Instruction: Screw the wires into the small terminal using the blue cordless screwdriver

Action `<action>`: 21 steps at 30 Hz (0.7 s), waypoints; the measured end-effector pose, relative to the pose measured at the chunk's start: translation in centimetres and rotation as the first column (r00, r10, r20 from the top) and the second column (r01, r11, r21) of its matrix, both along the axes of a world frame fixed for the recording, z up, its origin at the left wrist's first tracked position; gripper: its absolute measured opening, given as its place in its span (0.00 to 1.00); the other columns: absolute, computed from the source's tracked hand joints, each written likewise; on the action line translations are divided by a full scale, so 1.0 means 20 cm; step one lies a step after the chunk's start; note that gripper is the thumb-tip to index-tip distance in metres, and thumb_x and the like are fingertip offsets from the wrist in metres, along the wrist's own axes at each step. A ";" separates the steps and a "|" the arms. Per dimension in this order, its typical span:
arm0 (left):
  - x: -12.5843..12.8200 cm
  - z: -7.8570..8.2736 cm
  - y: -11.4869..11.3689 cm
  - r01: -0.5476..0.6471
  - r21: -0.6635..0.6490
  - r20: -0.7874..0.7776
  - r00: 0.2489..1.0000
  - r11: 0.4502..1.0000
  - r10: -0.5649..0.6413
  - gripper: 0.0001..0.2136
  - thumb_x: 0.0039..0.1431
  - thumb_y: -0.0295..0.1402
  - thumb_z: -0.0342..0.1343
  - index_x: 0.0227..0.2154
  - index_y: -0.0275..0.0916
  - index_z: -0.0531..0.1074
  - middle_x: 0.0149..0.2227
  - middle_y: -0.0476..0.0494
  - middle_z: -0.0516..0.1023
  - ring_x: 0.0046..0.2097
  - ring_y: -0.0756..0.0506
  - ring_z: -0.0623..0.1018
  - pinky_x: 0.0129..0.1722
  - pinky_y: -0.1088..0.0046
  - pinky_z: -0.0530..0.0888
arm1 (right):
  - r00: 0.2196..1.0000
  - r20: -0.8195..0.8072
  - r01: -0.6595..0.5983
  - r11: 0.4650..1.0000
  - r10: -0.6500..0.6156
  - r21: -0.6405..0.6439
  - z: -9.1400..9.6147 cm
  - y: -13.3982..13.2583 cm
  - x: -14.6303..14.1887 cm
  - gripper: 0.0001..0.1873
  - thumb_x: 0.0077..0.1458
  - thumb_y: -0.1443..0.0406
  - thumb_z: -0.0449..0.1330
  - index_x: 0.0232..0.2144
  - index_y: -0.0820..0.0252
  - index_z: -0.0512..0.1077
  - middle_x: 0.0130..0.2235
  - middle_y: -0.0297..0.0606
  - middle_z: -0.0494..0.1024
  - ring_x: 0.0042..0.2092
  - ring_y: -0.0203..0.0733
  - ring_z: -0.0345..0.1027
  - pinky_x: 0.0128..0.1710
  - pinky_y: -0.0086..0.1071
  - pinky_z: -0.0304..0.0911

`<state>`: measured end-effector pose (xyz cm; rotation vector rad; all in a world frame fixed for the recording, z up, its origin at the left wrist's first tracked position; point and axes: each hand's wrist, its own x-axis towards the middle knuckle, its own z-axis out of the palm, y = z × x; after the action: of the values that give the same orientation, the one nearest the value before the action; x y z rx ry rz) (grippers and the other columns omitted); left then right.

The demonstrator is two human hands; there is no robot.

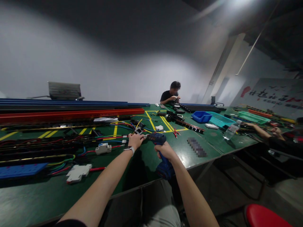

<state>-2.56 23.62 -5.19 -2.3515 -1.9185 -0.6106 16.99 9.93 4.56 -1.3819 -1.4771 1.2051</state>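
My right hand is wrapped around the handle of a blue cordless drill. The drill points left, and its tip reaches the fingers of my left hand. My left hand is closed on a small dark rectangular part with a pale face, at the end of some wires; the fingers hide much of it. To the left of that hand lies a white circuit breaker with a red lead. A second white breaker sits closer to me beside a blue power strip.
Long orange rails and blue rails lie along the left of the green table. Red-handled pliers, a blue bin and a plastic bottle stand rightward. One person sits across; another works at right. A red stool is below.
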 end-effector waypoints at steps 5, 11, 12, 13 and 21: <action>0.00 0.00 0.00 0.005 0.022 -0.004 1.000 1.000 -0.005 0.18 0.64 0.52 0.44 0.44 0.55 0.76 0.41 0.41 0.81 0.48 0.37 0.73 0.51 0.53 0.52 | 1.000 -0.002 -0.007 1.000 0.007 0.006 -0.01 0.01 0.01 0.04 0.42 0.68 0.57 0.22 0.59 0.64 0.15 0.27 0.63 0.15 0.33 0.60 0.15 0.25 0.52; 0.00 0.00 -0.01 -0.009 0.009 -0.012 1.000 1.000 0.009 0.18 0.64 0.52 0.44 0.43 0.55 0.77 0.42 0.42 0.81 0.47 0.37 0.73 0.51 0.53 0.52 | 1.000 0.003 -0.023 1.000 0.023 0.002 -0.01 0.02 0.01 0.03 0.42 0.68 0.58 0.22 0.59 0.64 0.15 0.27 0.64 0.16 0.33 0.60 0.15 0.25 0.52; 0.01 0.00 -0.01 -0.011 0.010 -0.014 1.000 1.000 0.011 0.18 0.64 0.52 0.44 0.43 0.55 0.77 0.41 0.41 0.81 0.47 0.37 0.73 0.51 0.53 0.52 | 1.000 0.007 -0.025 1.000 0.025 0.005 -0.01 0.02 0.01 0.04 0.42 0.68 0.58 0.22 0.59 0.64 0.15 0.27 0.64 0.15 0.33 0.60 0.15 0.25 0.52; 0.01 0.00 -0.01 -0.011 0.012 -0.016 1.000 1.000 0.012 0.18 0.64 0.52 0.44 0.43 0.55 0.77 0.41 0.41 0.81 0.47 0.37 0.73 0.51 0.53 0.52 | 1.000 0.009 -0.025 1.000 0.025 0.009 -0.02 0.02 0.01 0.04 0.42 0.68 0.58 0.22 0.59 0.64 0.15 0.27 0.64 0.15 0.33 0.60 0.15 0.25 0.52; 0.00 -0.01 0.00 0.001 0.019 -0.001 1.000 1.000 -0.001 0.18 0.64 0.52 0.44 0.44 0.55 0.77 0.41 0.40 0.80 0.47 0.37 0.72 0.51 0.52 0.52 | 1.000 -0.004 0.001 1.000 -0.001 0.000 -0.01 0.01 0.00 0.05 0.43 0.67 0.58 0.21 0.59 0.64 0.14 0.27 0.63 0.15 0.33 0.60 0.15 0.25 0.51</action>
<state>-2.50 23.56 -5.33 -2.3411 -1.9024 -0.6244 17.05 10.03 4.32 -1.3801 -1.4733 1.2065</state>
